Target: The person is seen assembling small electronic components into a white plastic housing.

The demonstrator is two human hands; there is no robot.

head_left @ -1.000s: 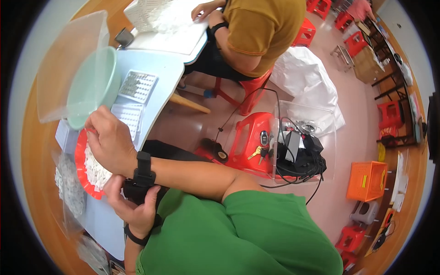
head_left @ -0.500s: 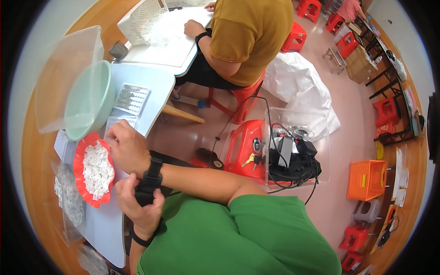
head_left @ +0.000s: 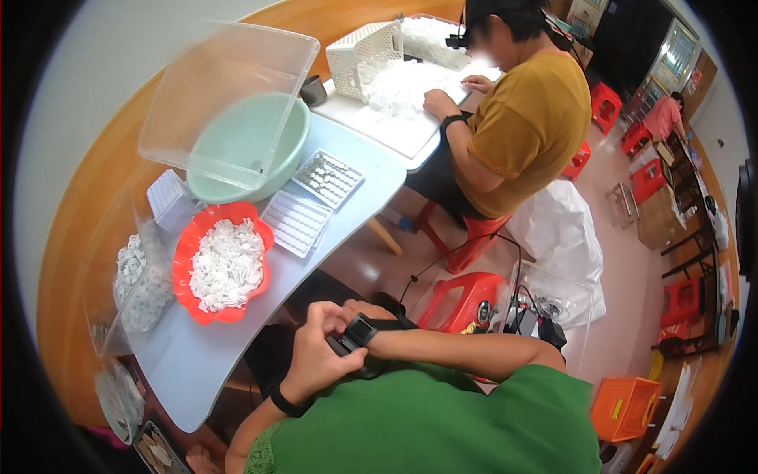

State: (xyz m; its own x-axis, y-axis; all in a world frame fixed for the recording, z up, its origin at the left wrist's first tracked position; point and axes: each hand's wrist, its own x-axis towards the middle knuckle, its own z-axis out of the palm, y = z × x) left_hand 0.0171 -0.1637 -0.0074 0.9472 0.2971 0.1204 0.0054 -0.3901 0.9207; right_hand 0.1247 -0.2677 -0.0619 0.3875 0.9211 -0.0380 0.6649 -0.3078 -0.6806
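My left hand (head_left: 316, 355), with a black band at its wrist, pinches a black wrist-worn device (head_left: 357, 335) strapped round my right wrist. The thumb presses its lower side and the fingers its upper side. Behind the device and strap, only a little of my right hand (head_left: 365, 306) shows; its fingers are hidden. Ahead and to the left, a red scalloped bowl (head_left: 183, 272) on the pale blue table (head_left: 197, 367) is full of small white pieces (head_left: 229, 265). Two white compartment trays, the nearer tray (head_left: 296, 221) and the farther tray (head_left: 328, 178) with small grey pieces, lie beside it.
A green basin (head_left: 292, 134) with a clear plastic box (head_left: 229, 87) over it stands behind the bowl. A co-worker in a mustard shirt (head_left: 537, 118) sits at the white board. Red stools (head_left: 470, 296), a cable and a clear bin (head_left: 584, 316) are to the right.
My view has swung left, so the table shows more fully. My right hand has drawn back from beside the red bowl toward my body. My left hand stays at the wrist device.
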